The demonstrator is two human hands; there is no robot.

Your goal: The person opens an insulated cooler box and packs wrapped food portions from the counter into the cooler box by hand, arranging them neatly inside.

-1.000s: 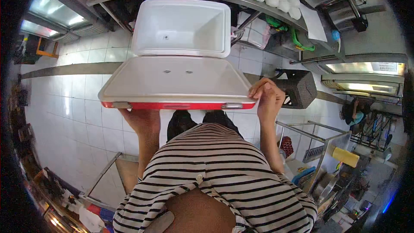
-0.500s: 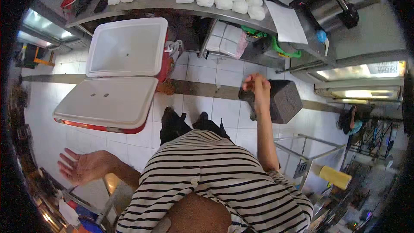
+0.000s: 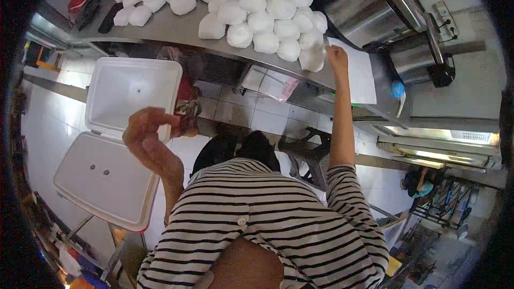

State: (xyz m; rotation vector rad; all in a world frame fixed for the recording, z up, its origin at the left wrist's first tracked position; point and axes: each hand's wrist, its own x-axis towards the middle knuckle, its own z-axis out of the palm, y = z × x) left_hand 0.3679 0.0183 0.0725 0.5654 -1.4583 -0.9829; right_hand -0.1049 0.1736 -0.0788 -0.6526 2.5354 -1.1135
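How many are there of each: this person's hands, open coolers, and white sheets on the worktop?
Left hand and right hand: 2
Open cooler: 1
White sheet on the worktop: 1
Total: 4
The white bundles overlap too much for a sure count, so they're excluded.

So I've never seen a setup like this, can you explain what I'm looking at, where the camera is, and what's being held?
There's no machine here, just a person's two bare hands. One camera, worn on the head, looks forward and down, so the striped shirt is the wearer's own. On the metal counter lie many rounded white bundles and a white sheet. The right hand is beside the nearest bundles; I can't tell whether it touches one. The blurred left hand shows nothing in its grasp. Beyond it, the cooler stands open, its lid folded back towards the wearer.
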